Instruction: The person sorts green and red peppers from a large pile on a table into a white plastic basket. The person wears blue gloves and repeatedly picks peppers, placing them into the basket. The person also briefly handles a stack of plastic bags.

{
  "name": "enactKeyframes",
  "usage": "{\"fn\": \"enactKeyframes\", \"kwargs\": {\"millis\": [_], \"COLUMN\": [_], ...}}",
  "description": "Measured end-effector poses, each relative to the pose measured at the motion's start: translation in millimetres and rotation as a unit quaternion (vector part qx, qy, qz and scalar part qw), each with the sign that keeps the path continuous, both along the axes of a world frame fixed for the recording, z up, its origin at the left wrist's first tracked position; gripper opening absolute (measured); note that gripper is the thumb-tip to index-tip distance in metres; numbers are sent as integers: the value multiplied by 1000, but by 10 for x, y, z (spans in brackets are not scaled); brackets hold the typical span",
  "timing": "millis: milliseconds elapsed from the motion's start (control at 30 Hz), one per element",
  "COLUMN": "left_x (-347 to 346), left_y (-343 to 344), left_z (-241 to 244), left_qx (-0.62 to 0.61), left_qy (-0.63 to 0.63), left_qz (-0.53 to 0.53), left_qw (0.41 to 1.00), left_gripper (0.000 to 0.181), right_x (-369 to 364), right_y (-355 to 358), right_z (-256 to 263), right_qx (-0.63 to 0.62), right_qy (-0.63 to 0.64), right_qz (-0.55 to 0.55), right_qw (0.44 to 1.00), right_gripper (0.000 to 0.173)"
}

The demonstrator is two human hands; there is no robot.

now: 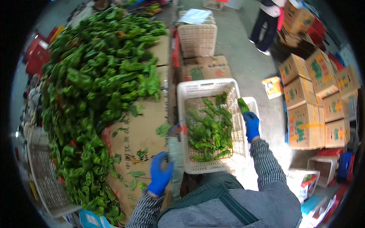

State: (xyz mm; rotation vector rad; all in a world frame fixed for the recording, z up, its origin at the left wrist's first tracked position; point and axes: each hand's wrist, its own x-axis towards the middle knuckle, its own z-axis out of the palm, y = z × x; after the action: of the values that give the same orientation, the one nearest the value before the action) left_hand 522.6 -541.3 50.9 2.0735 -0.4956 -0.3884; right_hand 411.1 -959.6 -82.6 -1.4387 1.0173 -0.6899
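My right hand (pixel 252 127), in a blue glove, grips a green pepper (pixel 243 105) by one end. It is just outside the right rim of a white plastic crate (pixel 209 83), above a second white container (pixel 254 104). Green peppers (pixel 209 128) lie in the bottom of the first crate. My left hand (pixel 159 172), gloved in blue too, is over the cardboard-covered table (pixel 148 114) near its edge, thumb and fingers apart with nothing between them. A large heap of green peppers (pixel 94 85) covers the table's left side, with a few red ones among them.
Loose leaves (pixel 163 129) are scattered on the cardboard. Beyond the crate stands another woven-pattern crate (pixel 197 40) topped with a pale sheet. Strapped cardboard boxes (pixel 303 125) are stacked on the right. A person (pixel 265 25) stands at the far right. An empty crate (pixel 45 171) leans at the left.
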Motion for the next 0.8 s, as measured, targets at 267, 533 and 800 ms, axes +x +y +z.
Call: {"fn": "enactKeyframes", "kwargs": {"millis": [267,533,800], "left_x": [-734,-1097,-1118], "left_y": [1048,1143,1117], "left_z": [34,-379,-161], "left_qx": [362,127,-54], "left_qy": [-122,-25,86], "left_qz": [169,377,525], "left_qw": [909,917,845], "left_gripper": [70,71,44], "right_x": [225,3121,3773], "right_y": [-714,1536,2139], "right_z": [-244,1441,1389], "right_qx": [-104,-204,-243], "right_qy": [185,113,335], "right_qz": [77,428,425], "right_qw": [974,873,805], "right_gripper": [65,84,84]}}
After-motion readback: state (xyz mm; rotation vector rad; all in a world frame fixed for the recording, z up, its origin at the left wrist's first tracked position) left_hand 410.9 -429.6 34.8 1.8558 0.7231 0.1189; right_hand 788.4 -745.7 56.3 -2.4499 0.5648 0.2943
